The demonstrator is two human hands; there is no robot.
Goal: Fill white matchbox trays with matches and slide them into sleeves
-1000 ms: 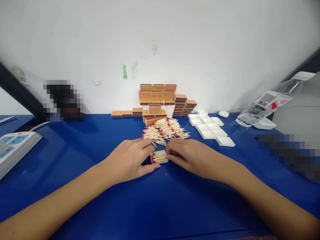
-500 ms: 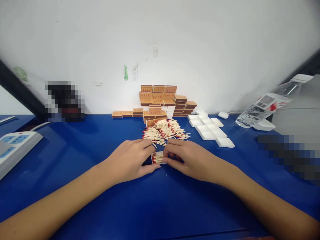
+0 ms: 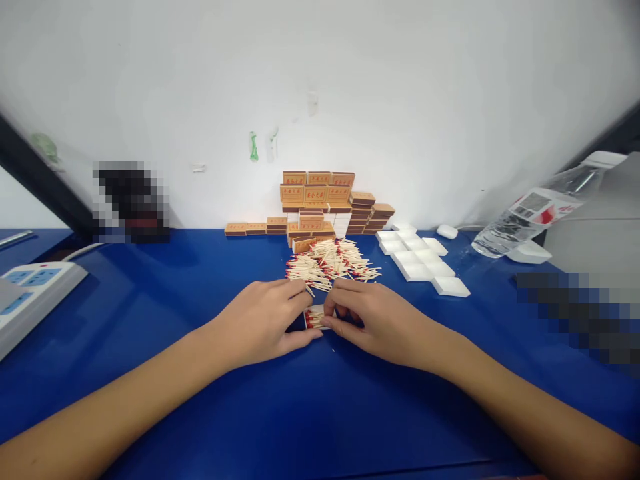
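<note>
A small white matchbox tray (image 3: pixel 314 317) filled with red-tipped matches lies on the blue table (image 3: pixel 320 400) between my hands. My left hand (image 3: pixel 265 320) curls around the tray's left side, thumb along its near edge. My right hand (image 3: pixel 373 317) covers the tray's right half, fingers bent and pinched over the matches. Just beyond my fingers lies a loose pile of matches (image 3: pixel 330 261). Behind it, orange matchbox sleeves (image 3: pixel 317 193) are stacked against the white wall.
Several empty white trays (image 3: pixel 423 260) lie to the right of the pile. A plastic water bottle (image 3: pixel 530 213) lies on its side at far right. A white power strip (image 3: pixel 30 293) sits at the left edge. A small white case (image 3: pixel 447 231) rests by the wall.
My right hand has slid left over the tray, now hiding its right half. My left hand has stayed in place on the tray's left side.
</note>
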